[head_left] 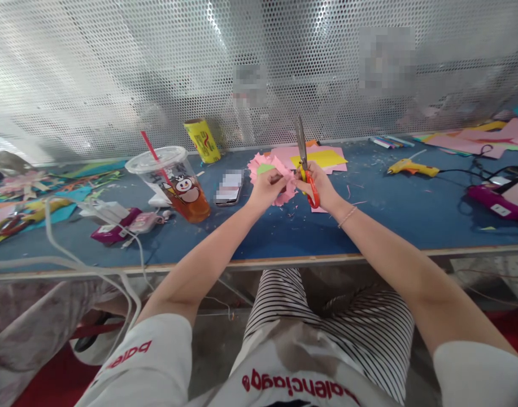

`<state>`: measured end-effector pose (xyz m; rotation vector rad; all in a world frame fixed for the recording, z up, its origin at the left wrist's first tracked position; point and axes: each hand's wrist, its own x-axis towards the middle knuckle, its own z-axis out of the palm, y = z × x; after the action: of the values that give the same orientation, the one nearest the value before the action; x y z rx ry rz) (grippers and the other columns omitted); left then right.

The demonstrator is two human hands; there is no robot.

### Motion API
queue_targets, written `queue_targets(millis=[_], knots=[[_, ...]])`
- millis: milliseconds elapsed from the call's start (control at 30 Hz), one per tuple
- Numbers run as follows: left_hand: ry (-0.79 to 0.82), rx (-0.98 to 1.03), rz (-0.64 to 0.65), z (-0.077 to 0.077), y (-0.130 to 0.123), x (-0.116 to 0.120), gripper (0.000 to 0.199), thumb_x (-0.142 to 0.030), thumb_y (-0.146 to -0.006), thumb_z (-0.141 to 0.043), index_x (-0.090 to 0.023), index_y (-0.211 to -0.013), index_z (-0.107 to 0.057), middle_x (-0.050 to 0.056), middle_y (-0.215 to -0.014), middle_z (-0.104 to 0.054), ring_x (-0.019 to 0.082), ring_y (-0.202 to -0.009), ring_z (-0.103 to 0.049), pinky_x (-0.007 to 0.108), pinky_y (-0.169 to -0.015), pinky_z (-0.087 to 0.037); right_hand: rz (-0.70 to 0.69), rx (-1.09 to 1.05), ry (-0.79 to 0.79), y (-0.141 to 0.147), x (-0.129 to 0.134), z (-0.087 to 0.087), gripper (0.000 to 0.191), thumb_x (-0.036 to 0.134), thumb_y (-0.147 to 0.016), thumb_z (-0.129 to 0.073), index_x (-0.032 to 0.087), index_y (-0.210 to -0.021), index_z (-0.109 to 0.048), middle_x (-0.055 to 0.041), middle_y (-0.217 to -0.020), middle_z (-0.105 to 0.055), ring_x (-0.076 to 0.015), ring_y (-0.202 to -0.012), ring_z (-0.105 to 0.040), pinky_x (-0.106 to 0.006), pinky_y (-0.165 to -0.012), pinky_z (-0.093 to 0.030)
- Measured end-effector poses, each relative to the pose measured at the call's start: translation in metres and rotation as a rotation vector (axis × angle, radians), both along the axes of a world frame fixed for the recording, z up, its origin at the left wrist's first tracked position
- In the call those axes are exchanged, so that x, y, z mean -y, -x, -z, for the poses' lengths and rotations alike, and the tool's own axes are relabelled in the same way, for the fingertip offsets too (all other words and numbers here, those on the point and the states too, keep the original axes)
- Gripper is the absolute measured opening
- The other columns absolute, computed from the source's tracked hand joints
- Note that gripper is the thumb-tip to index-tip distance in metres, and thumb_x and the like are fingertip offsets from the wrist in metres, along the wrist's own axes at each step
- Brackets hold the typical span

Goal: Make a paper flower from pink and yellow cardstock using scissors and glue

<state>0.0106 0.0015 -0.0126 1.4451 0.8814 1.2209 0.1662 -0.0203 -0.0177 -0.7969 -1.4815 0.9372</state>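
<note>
My left hand (267, 187) is closed on a pink paper flower (259, 164) with a fringed edge and a light green patch near its middle. In my right hand (320, 183) is a pair of scissors (301, 141) with red and yellow handles, blades pointing up and away from me. The fingertips of that hand also reach the flower's right edge; whether they pinch it I cannot tell. Behind the hands lie pink paper sheets (284, 152) and a yellow sheet (326, 159) on the blue table (284, 240).
Left of my hands stand a phone (230, 187), a plastic drink cup (182, 189) with a red straw, and a yellow can (203, 140). A yellow glue gun (413, 167) lies to the right with its cord. A perforated metal panel (157, 68) rises behind the table.
</note>
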Motion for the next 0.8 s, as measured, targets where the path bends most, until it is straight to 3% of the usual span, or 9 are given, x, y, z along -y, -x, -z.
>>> queue_targets(millis=[100,200,333,433,600,800], knots=[[-0.037,0.008,-0.01,-0.002,-0.002,0.001,0.017,-0.026,-0.07,-0.072,-0.015,-0.066,-0.06,-0.003,-0.06,-0.056,0.007,-0.056,-0.051,0.022,-0.059,-0.043,-0.006,0.002,-0.005,-0.001,0.0,0.0,0.047,0.036,-0.062,-0.078,0.024,-0.086,-0.039,0.0034,-0.077,-0.046,-0.0107,-0.069,-0.045,-0.026,-0.061,-0.04],[0.013,0.137,-0.027,-0.004,0.0,0.0,0.02,-0.027,-0.072,-0.071,-0.015,-0.065,-0.056,-0.004,-0.061,-0.055,0.006,-0.057,-0.053,0.022,-0.06,-0.045,-0.018,0.032,0.025,-0.004,-0.002,0.003,0.047,0.038,-0.063,-0.078,0.025,-0.084,-0.037,0.0037,-0.075,-0.043,-0.0105,-0.065,-0.042,-0.024,-0.054,-0.037],[0.082,0.322,0.017,-0.011,0.006,-0.002,0.026,-0.026,-0.074,-0.07,-0.016,-0.062,-0.05,-0.004,-0.063,-0.056,0.006,-0.06,-0.056,0.021,-0.061,-0.047,-0.024,0.122,0.09,-0.007,-0.01,0.016,0.042,0.047,-0.068,-0.072,0.024,-0.08,-0.037,0.0048,-0.069,-0.038,-0.0095,-0.059,-0.036,-0.023,-0.048,-0.03],[0.083,0.398,0.044,-0.016,0.01,-0.001,0.024,-0.026,-0.075,-0.069,-0.017,-0.064,-0.051,-0.004,-0.068,-0.059,0.005,-0.059,-0.055,0.02,-0.058,-0.046,-0.026,0.208,0.042,-0.009,-0.018,0.028,0.041,0.045,-0.068,-0.072,0.024,-0.081,-0.038,0.0052,-0.068,-0.037,-0.0094,-0.059,-0.035,-0.023,-0.05,-0.03],[0.088,0.35,-0.021,-0.018,0.011,0.0,0.028,-0.03,-0.077,-0.068,-0.018,-0.062,-0.048,-0.005,-0.059,-0.051,0.005,-0.055,-0.051,0.02,-0.056,-0.045,-0.043,0.324,-0.014,-0.01,-0.025,0.039,0.032,0.036,-0.074,-0.066,0.024,-0.085,-0.039,0.004,-0.07,-0.042,-0.0108,-0.063,-0.039,-0.024,-0.053,-0.033],[0.108,0.343,-0.003,-0.017,0.006,0.004,0.033,-0.031,-0.075,-0.07,-0.018,-0.059,-0.044,-0.005,-0.058,-0.05,0.005,-0.055,-0.051,0.02,-0.057,-0.045,-0.036,0.317,-0.018,-0.007,-0.016,0.031,0.032,0.04,-0.073,-0.065,0.023,-0.083,-0.039,0.0044,-0.069,-0.043,-0.0112,-0.062,-0.039,-0.026,-0.056,-0.033]])
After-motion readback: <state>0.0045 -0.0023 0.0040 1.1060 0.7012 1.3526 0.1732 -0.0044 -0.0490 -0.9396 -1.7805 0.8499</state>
